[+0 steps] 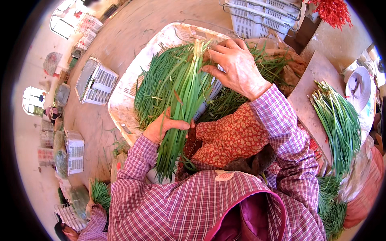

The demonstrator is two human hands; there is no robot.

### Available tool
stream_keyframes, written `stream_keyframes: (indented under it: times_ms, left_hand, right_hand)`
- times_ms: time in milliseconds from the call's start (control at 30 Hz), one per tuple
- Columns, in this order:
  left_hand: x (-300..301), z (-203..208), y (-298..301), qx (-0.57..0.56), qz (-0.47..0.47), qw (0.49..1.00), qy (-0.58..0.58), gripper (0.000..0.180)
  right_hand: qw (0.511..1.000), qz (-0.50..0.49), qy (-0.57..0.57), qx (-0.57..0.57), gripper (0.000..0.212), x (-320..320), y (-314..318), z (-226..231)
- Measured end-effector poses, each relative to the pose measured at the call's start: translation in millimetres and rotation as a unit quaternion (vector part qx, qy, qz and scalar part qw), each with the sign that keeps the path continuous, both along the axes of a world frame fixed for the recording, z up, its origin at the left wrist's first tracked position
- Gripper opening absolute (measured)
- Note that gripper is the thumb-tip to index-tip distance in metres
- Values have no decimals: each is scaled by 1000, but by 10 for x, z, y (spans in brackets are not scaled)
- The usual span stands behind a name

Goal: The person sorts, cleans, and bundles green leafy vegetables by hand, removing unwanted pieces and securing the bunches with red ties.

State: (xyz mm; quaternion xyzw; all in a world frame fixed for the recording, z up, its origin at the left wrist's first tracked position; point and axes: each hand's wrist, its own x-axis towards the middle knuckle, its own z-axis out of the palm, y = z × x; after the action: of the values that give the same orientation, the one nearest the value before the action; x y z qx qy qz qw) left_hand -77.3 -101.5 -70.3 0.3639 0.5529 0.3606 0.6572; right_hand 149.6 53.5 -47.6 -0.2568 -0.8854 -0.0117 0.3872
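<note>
My left hand (163, 126) is closed around the leafy part of a bunch of chives (187, 92), green leaves hanging below it and pale stem ends pointing away from me. My right hand (237, 66) is at the bunch's right side near the pale ends, fingers curled against the stems; what its fingertips pinch is hidden. Under the bunch, loose chives (155, 78) fill the left side of a large white plastic basket (120, 108). More loose chives (267, 66) lie to the right, beyond my patterned red lap cloth (231, 136).
At my right, a board (299, 90) bears another chive bunch (337, 124), with a pale hat (358, 88) beyond. Stacked white crates (259, 18) stand ahead. More crates (98, 82) stand on the floor at left. A person in a checked sleeve (94, 225) is at lower left.
</note>
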Motion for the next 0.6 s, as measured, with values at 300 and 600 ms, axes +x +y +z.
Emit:
stream_keyframes:
  times_ms: [300,600]
  left_hand:
    - [-196,-87,63,9,-57,998,-29,61]
    - [-300,-136,-10,-2,-24,996,-86,69]
  right_hand:
    - [999,32,-2,3,23,27,5,-119]
    - [971,-207,7,119,9,451,503,-174]
